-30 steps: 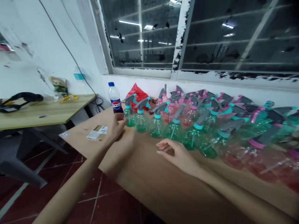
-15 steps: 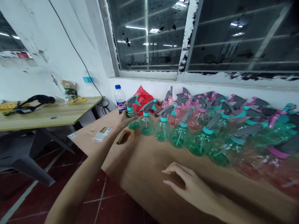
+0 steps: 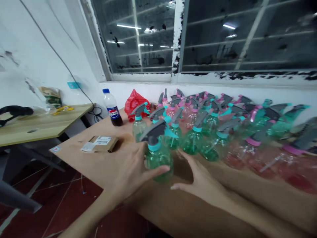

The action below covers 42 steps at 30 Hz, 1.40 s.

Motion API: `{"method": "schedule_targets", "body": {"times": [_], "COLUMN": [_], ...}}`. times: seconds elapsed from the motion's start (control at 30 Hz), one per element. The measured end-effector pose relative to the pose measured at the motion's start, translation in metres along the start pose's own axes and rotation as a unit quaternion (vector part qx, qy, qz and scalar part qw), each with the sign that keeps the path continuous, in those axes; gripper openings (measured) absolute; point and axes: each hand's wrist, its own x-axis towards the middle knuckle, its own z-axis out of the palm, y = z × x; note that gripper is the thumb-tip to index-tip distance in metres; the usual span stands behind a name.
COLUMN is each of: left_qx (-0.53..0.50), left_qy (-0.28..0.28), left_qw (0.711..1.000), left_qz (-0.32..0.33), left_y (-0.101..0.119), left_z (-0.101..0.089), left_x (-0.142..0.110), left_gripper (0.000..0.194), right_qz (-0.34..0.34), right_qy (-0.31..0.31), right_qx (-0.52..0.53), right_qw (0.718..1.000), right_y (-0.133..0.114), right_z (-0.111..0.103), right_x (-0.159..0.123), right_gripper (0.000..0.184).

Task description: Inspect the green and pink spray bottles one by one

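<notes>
My left hand (image 3: 138, 172) is wrapped round a green spray bottle (image 3: 158, 162) with a grey trigger head and turquoise collar, its thumb across the front. The bottle is upright, close to me, at the front of the group. My right hand (image 3: 198, 177) is just right of it, thumb and fingers apart in a wide curve, with nothing in it. Behind both hands, several green spray bottles (image 3: 194, 140) stand in a row on the brown tabletop (image 3: 99, 168). Pink spray bottles (image 3: 239, 153) stand to the right and farther back.
A cola bottle (image 3: 113, 109) with a blue cap and a red plastic bag (image 3: 135, 104) stand near the wall. A flattened cardboard packet (image 3: 101, 142) lies left of my hands. At the left is another table (image 3: 49, 127) with a black strap-like object (image 3: 15, 113).
My left hand has brought a green spray bottle from the far left end of the row toward me. My right hand has opened wider near it. The view has turned slightly right.
</notes>
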Motion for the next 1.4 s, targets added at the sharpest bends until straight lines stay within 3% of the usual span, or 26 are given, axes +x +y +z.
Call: {"method": "schedule_targets", "body": {"times": [0.1, 0.2, 0.33, 0.47, 0.57, 0.67, 0.73, 0.83, 0.93, 1.1, 1.27, 1.4], "left_qx": [0.034, 0.044, 0.043, 0.060, 0.037, -0.035, -0.101, -0.221, -0.299, -0.360, -0.367, -0.353], "left_qy": [-0.072, -0.090, -0.125, -0.195, -0.203, -0.186, -0.185, -0.207, -0.238, -0.265, -0.258, -0.241], "left_qw": [0.997, 0.995, 0.991, 0.978, 0.976, 0.971, 0.958, 0.926, 0.892, 0.863, 0.868, 0.878], "left_qz": [0.002, 0.018, 0.023, 0.029, 0.066, 0.149, 0.194, 0.227, 0.240, 0.234, 0.214, 0.216], "left_y": [0.030, 0.056, 0.089, 0.113, 0.123, 0.130, 0.137, 0.148, 0.160, 0.169, 0.163, 0.162], "left_z": [0.030, 0.052, 0.077, 0.098, 0.109, 0.118, 0.122, 0.129, 0.136, 0.147, 0.157, 0.158], "left_x": [0.003, 0.010, 0.019, 0.024, 0.029, 0.039, 0.048, 0.061, 0.069, 0.076, 0.080, 0.083], "left_gripper": [0.064, 0.069, 0.070, 0.065, 0.071, 0.059, 0.054, 0.063, 0.057, 0.034, 0.027, 0.015], "right_qz": [-0.012, -0.013, 0.021, 0.026, 0.033, 0.033, 0.021, -0.005, -0.012, -0.008, 0.029, 0.006], "right_qy": [0.024, 0.038, 0.061, 0.077, 0.073, 0.059, 0.045, 0.030, 0.023, 0.019, 0.038, 0.034], "right_qx": [-0.025, -0.050, -0.067, -0.089, -0.100, -0.103, -0.104, -0.100, -0.084, -0.028, -0.019, -0.023], "right_qw": [0.999, 0.998, 0.996, 0.993, 0.992, 0.992, 0.993, 0.994, 0.996, 0.999, 0.999, 0.999], "right_y": [0.003, 0.011, 0.024, 0.039, 0.051, 0.061, 0.066, 0.070, 0.072, 0.077, 0.085, 0.091], "right_z": [-0.016, -0.032, -0.053, -0.074, -0.089, -0.100, -0.104, -0.109, -0.113, -0.118, -0.113, -0.110], "right_x": [-0.011, -0.029, -0.052, -0.071, -0.085, -0.096, -0.100, -0.102, -0.101, -0.101, -0.101, -0.099], "right_gripper": [0.099, 0.100, 0.093, 0.088, 0.083, 0.085, 0.089, 0.091, 0.092, 0.094, 0.102, 0.101]}}
